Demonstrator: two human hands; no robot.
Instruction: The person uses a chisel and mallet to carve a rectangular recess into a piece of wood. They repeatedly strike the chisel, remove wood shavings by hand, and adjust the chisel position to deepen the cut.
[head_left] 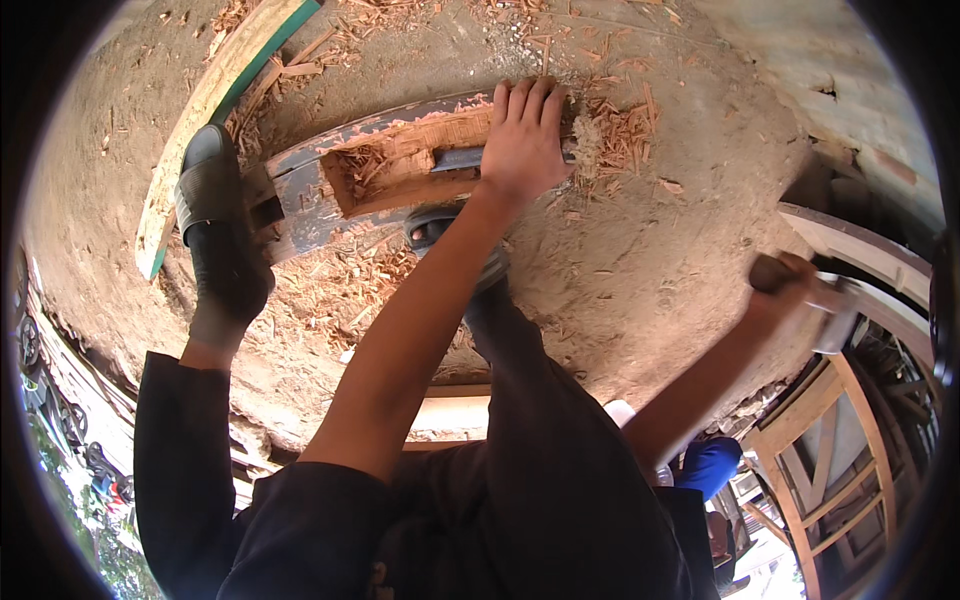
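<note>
A long piece of wood [310, 205] with chipped dark grey paint lies on the dirt, a raw reddish hollow cut into its middle. Across its right end lies my left hand [525, 140], gripping it with the fingers over the far edge. A blue-grey strip [458, 159] shows in the hollow and runs under that hand; its kind is unclear. My right hand [790, 285], out to the right and off the ground, is closed round a short-handled tool [836, 318] with a pale metal head, blurred by motion. Both of my sandalled feet [210, 190] are at the wood's near and left sides.
A curved board [185, 180] with a green edge lies beyond my left foot. Wood chips [625, 130] litter the ground around the piece. At the right stand a wooden frame [775, 455] and curved boards [860, 245], close to my right hand. A wall [850, 80] rises at the far right.
</note>
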